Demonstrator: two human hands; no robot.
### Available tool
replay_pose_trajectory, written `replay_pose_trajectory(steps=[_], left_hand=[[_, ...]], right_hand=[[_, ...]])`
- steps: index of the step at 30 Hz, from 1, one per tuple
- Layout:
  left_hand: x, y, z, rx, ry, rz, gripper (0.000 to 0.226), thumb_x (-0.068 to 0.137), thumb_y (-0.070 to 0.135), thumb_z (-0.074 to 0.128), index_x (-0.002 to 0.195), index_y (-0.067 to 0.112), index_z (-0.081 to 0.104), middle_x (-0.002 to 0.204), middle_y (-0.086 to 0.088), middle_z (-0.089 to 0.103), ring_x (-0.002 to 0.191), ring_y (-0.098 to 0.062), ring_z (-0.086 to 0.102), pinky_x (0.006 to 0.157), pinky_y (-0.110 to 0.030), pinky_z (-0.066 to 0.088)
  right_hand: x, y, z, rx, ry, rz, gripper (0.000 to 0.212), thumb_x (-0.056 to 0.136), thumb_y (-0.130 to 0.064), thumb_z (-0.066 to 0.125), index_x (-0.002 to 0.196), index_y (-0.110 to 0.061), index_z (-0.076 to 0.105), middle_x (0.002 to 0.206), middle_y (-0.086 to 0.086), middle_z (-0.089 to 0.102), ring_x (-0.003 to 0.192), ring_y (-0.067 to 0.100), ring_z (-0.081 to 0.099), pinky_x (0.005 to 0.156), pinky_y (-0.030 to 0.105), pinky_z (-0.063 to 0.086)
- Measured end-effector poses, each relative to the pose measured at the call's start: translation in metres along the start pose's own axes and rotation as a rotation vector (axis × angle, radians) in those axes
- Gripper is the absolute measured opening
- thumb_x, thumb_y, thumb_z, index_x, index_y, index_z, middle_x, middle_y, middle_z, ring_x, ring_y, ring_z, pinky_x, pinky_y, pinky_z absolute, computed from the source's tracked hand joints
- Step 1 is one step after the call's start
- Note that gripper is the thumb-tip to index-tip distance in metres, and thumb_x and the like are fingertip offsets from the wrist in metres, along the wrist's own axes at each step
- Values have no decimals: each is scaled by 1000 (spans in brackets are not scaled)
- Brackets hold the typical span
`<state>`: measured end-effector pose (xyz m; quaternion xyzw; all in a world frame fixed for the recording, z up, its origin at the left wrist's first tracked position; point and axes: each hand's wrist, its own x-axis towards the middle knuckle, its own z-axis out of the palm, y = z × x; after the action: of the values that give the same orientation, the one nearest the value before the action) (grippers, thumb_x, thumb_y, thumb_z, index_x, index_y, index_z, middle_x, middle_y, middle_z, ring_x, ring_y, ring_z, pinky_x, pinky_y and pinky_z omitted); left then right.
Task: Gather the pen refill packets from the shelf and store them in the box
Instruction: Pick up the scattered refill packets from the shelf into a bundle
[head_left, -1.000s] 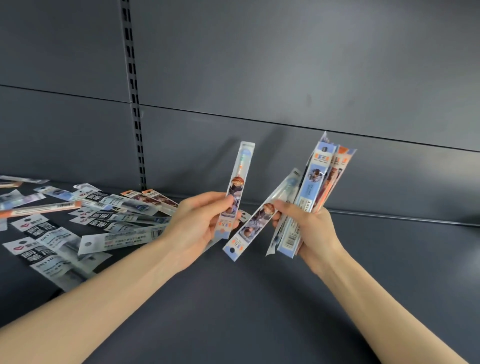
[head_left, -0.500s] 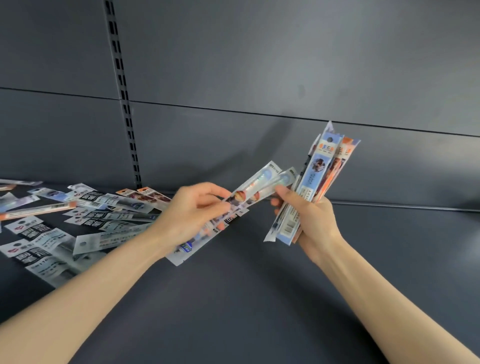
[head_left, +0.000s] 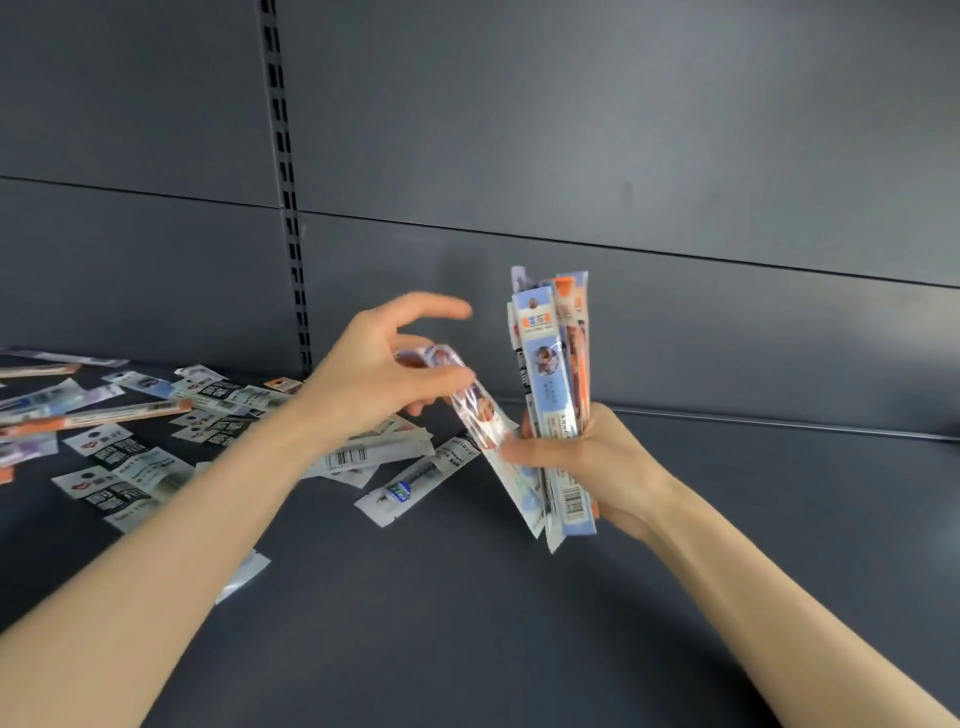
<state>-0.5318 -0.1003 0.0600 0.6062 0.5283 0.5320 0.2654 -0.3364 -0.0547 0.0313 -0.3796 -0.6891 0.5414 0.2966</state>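
Note:
My right hand (head_left: 597, 467) grips an upright bundle of pen refill packets (head_left: 548, 374), blue and orange ones, above the dark shelf (head_left: 467, 623). A single clear packet (head_left: 480, 415) leans slantwise against the bundle, its lower end tucked by my right fingers. My left hand (head_left: 374, 379) pinches that packet's upper end between thumb and lower fingers, with the index finger lifted off. Many loose packets (head_left: 130, 467) lie scattered on the shelf to the left, and one with a blue label (head_left: 415, 483) lies just below my left hand. No box is in view.
A grey back panel (head_left: 623, 156) closes the shelf behind, with a slotted upright (head_left: 291, 260) at left of centre. A white packet (head_left: 244, 571) lies partly under my left forearm. The shelf to the right of my right arm is bare dark metal.
My left hand carried the single packet rightward and set it against the bundle. The right hand turned the bundle more upright and lower. My left index finger has lifted.

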Motion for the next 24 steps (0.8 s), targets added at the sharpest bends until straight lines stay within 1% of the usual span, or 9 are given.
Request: replay_pose_trajectory(steps=[3,5,7,11,14,17,20,22,24], left_hand=[[-4,-8,28,-463,120,-149,40,76,12,73,113,10,58,81,-10,73,67,-21,68,62,-30,58],[-10,-14,49,-414,19,-196,24,85,21,65,104,6,66,95,-13,74,89,-28,70,84,-39,57],[-14,-17,60,-283,27,-194,25,93,28,54,94,10,72,93,-3,75,93,-20,70,90,-36,53],[-7,-15,50,-408,261,-169,30,100,26,38,87,7,58,66,1,67,66,-19,65,68,-33,56],[-7,-13,47,-491,227,-211,24,99,26,42,89,7,54,51,1,35,44,-14,33,41,-24,33],[-12,-11,52,-406,49,-242,23,90,32,59,79,11,60,49,5,30,42,-9,24,40,-21,20],[-14,-9,54,-357,-36,-256,13,84,28,67,81,15,67,42,11,41,35,-3,31,38,-17,23],[-14,-8,53,-359,-79,-280,17,83,27,67,88,10,68,44,11,51,34,-2,38,38,-16,25],[-14,-9,52,-349,-67,-272,12,83,24,68,80,12,66,42,10,54,34,-1,41,39,-16,27]], right_hand=[[2,5,4,167,111,-21,25,76,-7,75,58,-19,62,64,-2,66,66,15,67,63,30,53],[2,8,8,246,122,-34,18,78,-6,72,67,-15,62,68,0,68,68,18,68,64,31,54],[2,9,9,341,82,-46,18,81,-2,67,68,-13,62,71,2,69,71,18,69,67,31,56],[3,11,2,497,-23,-32,11,82,-2,64,74,-9,66,79,5,65,76,17,63,75,37,60],[3,11,0,435,-105,4,11,75,-9,73,85,-9,71,74,1,60,68,13,55,65,32,58],[3,11,1,387,-209,-13,14,77,-14,65,90,-11,70,65,0,55,60,12,55,65,28,55],[3,13,-1,378,-240,-51,9,79,-13,63,79,-19,69,65,1,55,59,13,56,66,28,55],[3,14,-1,372,-270,-63,6,80,-13,62,82,-16,67,66,3,58,60,14,57,65,28,54],[3,14,-2,383,-301,-60,8,81,-13,60,87,-12,66,70,5,63,63,16,61,65,29,55]])
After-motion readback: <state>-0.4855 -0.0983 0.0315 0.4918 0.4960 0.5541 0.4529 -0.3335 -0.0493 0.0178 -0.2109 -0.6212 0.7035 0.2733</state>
